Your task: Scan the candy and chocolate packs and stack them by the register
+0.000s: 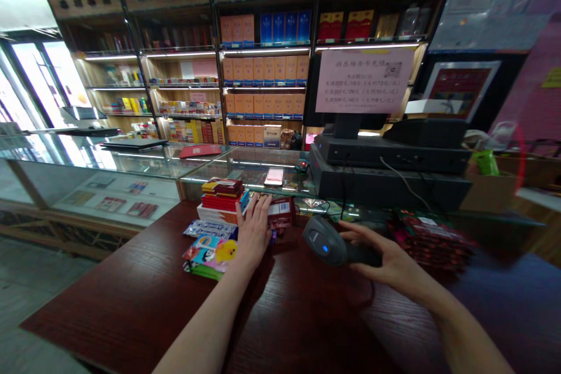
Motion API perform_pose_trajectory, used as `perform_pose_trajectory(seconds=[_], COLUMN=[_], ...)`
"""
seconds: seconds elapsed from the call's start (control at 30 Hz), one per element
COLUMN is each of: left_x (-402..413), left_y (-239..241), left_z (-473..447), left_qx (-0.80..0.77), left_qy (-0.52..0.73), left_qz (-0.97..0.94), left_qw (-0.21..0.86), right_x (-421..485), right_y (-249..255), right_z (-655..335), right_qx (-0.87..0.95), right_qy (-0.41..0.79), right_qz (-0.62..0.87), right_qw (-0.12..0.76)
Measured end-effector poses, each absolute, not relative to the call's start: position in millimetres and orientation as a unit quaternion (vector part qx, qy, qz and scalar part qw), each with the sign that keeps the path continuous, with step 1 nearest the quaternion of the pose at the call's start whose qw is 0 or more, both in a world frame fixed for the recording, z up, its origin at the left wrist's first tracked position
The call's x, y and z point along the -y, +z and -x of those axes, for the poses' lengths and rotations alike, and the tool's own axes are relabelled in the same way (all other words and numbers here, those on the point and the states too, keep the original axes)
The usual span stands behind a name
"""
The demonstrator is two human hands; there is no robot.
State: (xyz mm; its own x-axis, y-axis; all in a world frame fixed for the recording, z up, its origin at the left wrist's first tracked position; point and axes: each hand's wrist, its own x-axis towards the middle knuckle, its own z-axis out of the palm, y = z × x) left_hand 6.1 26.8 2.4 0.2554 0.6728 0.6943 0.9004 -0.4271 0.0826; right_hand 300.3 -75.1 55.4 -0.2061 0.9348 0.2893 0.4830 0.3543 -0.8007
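Observation:
My right hand (388, 260) is closed around the handle of a black barcode scanner (326, 239), whose head with a blue light points left over the dark wooden counter (131, 304). My left hand (254, 228) lies with fingers stretched over a small dark red packet (283, 213). Just left of that hand are colourful snack packets (210, 254) and a stack of red and yellow boxes (222, 194) on a white box.
A black cash register with its screen (390, 169) stands behind the scanner, and a pile of red packets (427, 239) lies to the right. Glass display cases (131, 169) and shelves of orange and blue cartons (263, 70) fill the background.

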Motion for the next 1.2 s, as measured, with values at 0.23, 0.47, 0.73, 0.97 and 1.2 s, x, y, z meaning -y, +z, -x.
perform_pose_trajectory(seconds=[0.23, 0.47, 0.73, 0.97, 1.2], left_x=[-27, -28, -25, -26, -24], left_y=[1, 1, 4, 3, 5], left_z=[-6, -6, -6, -6, -7], left_qx=[0.510, 0.508, 0.510, 0.517, 0.505], left_qy=[-0.336, -0.336, -0.334, -0.331, -0.346], left_qz=[0.774, 0.776, 0.776, 0.772, 0.775], left_qw=[0.170, 0.165, 0.162, 0.165, 0.157], right_x=[74, 73, 74, 65, 63], right_y=[53, 50, 51, 34, 17], right_z=[-302, -304, -302, -295, -276], right_qx=[0.722, 0.734, 0.731, 0.752, 0.762], right_qy=[0.280, 0.278, 0.313, 0.328, 0.381], right_qz=[0.497, 0.489, 0.483, 0.486, 0.466], right_qw=[0.391, 0.380, 0.366, 0.302, 0.239])
